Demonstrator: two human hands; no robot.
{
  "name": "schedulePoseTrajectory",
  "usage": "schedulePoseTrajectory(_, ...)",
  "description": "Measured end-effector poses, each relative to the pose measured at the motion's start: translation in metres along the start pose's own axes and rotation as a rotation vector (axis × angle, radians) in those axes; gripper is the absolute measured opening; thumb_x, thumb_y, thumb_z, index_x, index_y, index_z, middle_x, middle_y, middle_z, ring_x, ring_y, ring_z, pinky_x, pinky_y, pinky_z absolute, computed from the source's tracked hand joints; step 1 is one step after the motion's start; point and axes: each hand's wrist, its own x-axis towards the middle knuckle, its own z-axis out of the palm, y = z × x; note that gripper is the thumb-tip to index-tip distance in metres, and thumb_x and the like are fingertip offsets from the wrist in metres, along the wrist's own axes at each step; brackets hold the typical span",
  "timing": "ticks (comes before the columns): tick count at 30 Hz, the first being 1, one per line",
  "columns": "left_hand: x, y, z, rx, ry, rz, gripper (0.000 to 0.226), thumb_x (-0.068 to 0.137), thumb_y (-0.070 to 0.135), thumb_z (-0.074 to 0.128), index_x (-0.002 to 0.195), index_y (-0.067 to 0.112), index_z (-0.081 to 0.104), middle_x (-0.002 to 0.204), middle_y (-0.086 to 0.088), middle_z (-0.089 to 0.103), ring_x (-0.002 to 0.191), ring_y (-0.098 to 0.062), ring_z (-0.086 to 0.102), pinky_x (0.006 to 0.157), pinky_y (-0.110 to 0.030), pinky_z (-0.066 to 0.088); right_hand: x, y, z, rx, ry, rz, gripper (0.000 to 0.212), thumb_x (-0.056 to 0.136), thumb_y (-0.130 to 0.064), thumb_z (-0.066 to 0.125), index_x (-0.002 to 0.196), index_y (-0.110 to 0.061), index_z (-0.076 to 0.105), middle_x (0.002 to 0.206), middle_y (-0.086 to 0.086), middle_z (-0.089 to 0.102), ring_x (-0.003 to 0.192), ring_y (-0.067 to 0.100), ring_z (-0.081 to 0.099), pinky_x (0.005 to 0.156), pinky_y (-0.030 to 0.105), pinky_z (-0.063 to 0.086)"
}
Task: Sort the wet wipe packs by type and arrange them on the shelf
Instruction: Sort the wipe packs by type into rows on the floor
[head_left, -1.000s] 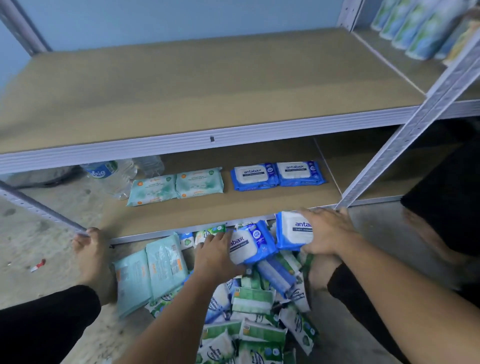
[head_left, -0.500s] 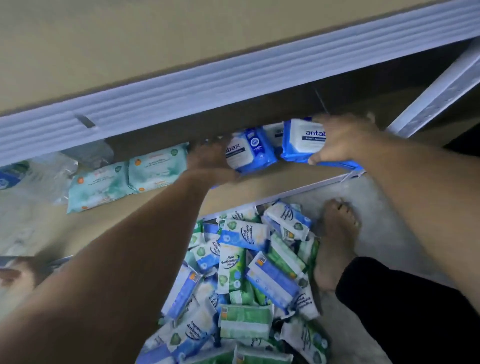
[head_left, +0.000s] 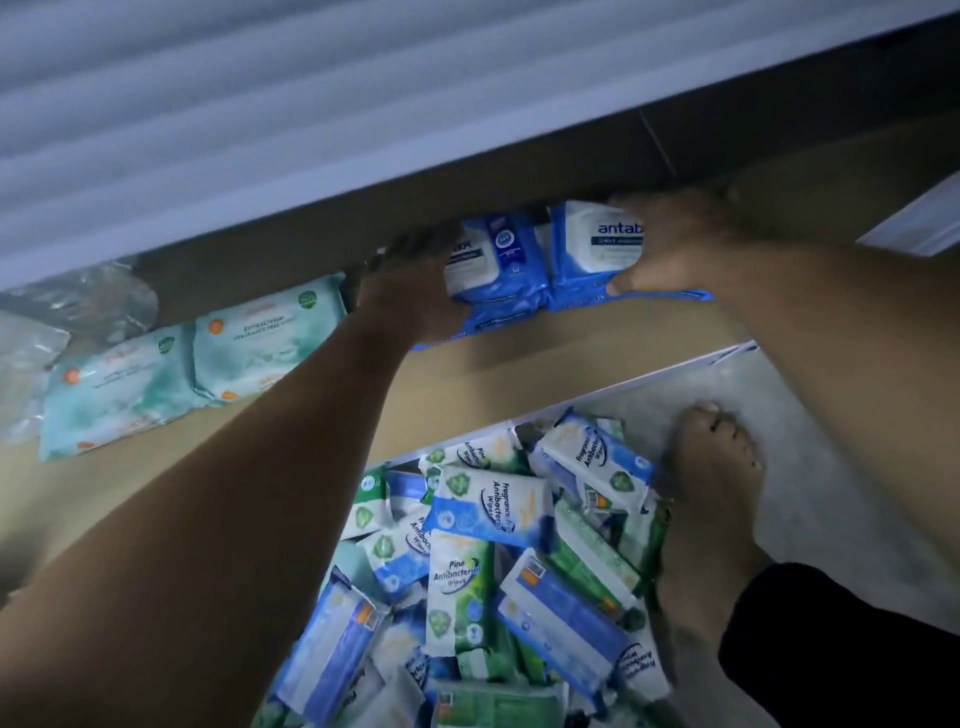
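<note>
Blue packs (head_left: 511, 270) gripped: left hand (head_left: 410, 296) blurred, dim; right hand (head_left: 680, 244) covers label (head_left: 602, 236).

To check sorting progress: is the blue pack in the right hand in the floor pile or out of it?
Out: the right hand grips the blue pack over the lower shelf, apart from the floor pile.

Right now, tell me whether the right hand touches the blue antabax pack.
Touching. Head view shows the right hand gripping the blue antabax pack, thumb below, fingers above.
</note>
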Motion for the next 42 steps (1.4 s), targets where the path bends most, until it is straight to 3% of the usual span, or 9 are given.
schedulePoseTrajectory(3, 0.002, -0.003, -0.001, -0.014, -0.033, 0.034, 0.089, 0.074, 0.037, 0.077, 0.151, 0.028, 0.034, 0.146, -0.002, 0.046, 0.134, -0.03, 0.043, 0.111, -0.05, 0.039, 0.007, -0.005, 0.006, 0.013, -0.012, 0.001, 0.108, 0.047, -0.061, 0.078, 0.146, -0.04, 0.041, 0.136, 0.004, 0.059, 0.125, 0.034, 0.054, 0.105, 0.051, 0.044)
schedulePoseTrajectory(8, 0.003, -0.006, -0.002, -0.021, -0.047, 0.04, 0.087, 0.075, 0.038, 0.077, 0.151, 0.03, 0.034, 0.147, 0.002, 0.045, 0.136, -0.026, 0.042, 0.112, -0.048, 0.039, 0.002, -0.015, 0.004, -0.026, -0.03, -0.072, 0.091, 0.078, -0.039, 0.08, 0.154, -0.047, 0.03, 0.161, 0.0, 0.031, 0.146, 0.032, 0.028, 0.119, 0.049, 0.025)
schedulePoseTrajectory(14, 0.005, -0.007, 0.005, 0.018, -0.029, 0.051, 0.089, 0.075, 0.039, 0.077, 0.152, 0.029, 0.033, 0.149, -0.001, 0.043, 0.137, -0.028, 0.04, 0.112, -0.048, 0.036, 0.003, -0.013, 0.012, -0.093, -0.037, -0.079, 0.086, 0.09, -0.036, 0.071, 0.155, -0.054, 0.017, 0.169, -0.002, 0.009, 0.152, 0.029, 0.01, 0.119, 0.058, 0.015)
schedulePoseTrajectory(21, -0.021, -0.004, -0.005, 0.036, 0.032, -0.01, 0.099, 0.072, 0.04, 0.076, 0.154, 0.015, 0.028, 0.153, -0.012, 0.037, 0.14, -0.035, 0.036, 0.11, -0.051, 0.038, -0.014, -0.039, 0.003, -0.115, -0.024, 0.026, 0.1, 0.073, -0.027, 0.075, 0.156, -0.033, 0.019, 0.156, 0.008, 0.03, 0.14, 0.039, 0.028, 0.111, 0.06, 0.025)
schedulePoseTrajectory(24, -0.071, -0.016, -0.018, -0.131, 0.056, -0.081, 0.09, 0.076, 0.035, 0.075, 0.153, 0.015, 0.034, 0.155, -0.011, 0.04, 0.144, -0.031, 0.035, 0.113, -0.049, 0.038, -0.042, -0.063, 0.001, -0.092, -0.031, 0.037, 0.1, 0.074, -0.035, 0.074, 0.156, -0.029, 0.018, 0.157, 0.008, 0.026, 0.142, 0.038, 0.026, 0.113, 0.06, 0.025)
schedulePoseTrajectory(28, -0.172, -0.049, -0.035, -0.259, -0.045, -0.209, 0.073, 0.086, 0.023, 0.071, 0.152, 0.016, 0.039, 0.157, -0.009, 0.041, 0.146, -0.027, 0.034, 0.119, -0.038, 0.03, -0.1, -0.095, 0.004, -0.075, -0.077, -0.011, 0.099, 0.072, -0.025, 0.07, 0.157, -0.03, 0.02, 0.155, 0.007, 0.028, 0.14, 0.033, 0.029, 0.108, 0.051, 0.031)
schedulePoseTrajectory(32, -0.278, -0.093, -0.046, -0.364, -0.078, -0.529, 0.056, 0.085, 0.008, 0.058, 0.14, 0.02, 0.056, 0.142, -0.003, 0.058, 0.127, -0.025, 0.056, 0.101, -0.03, 0.044, -0.173, -0.128, 0.024, -0.032, -0.142, -0.086, 0.098, 0.074, -0.021, 0.071, 0.157, -0.031, 0.021, 0.157, 0.004, 0.03, 0.139, 0.028, 0.033, 0.107, 0.046, 0.033)
schedulePoseTrajectory(36, -0.378, -0.131, -0.044, -0.455, -0.131, -0.799, 0.054, 0.083, 0.005, 0.051, 0.135, 0.019, 0.06, 0.136, -0.003, 0.063, 0.12, -0.024, 0.06, 0.093, -0.025, 0.045, -0.254, -0.155, 0.058, -0.015, -0.253, -0.132, 0.091, 0.081, -0.023, 0.065, 0.159, -0.031, 0.018, 0.16, 0.0, 0.026, 0.143, 0.027, 0.029, 0.112, 0.048, 0.031)
schedulePoseTrajectory(42, -0.482, -0.142, -0.036, -0.576, -0.229, -0.905, 0.059, 0.073, 0.022, 0.052, 0.131, 0.019, 0.062, 0.129, -0.002, 0.066, 0.122, -0.022, 0.059, 0.094, -0.023, 0.042, -0.343, -0.198, 0.086, 0.022, -0.435, -0.217, 0.079, 0.092, -0.025, 0.056, 0.159, -0.033, 0.016, 0.161, -0.004, 0.026, 0.147, 0.026, 0.027, 0.115, 0.048, 0.03)
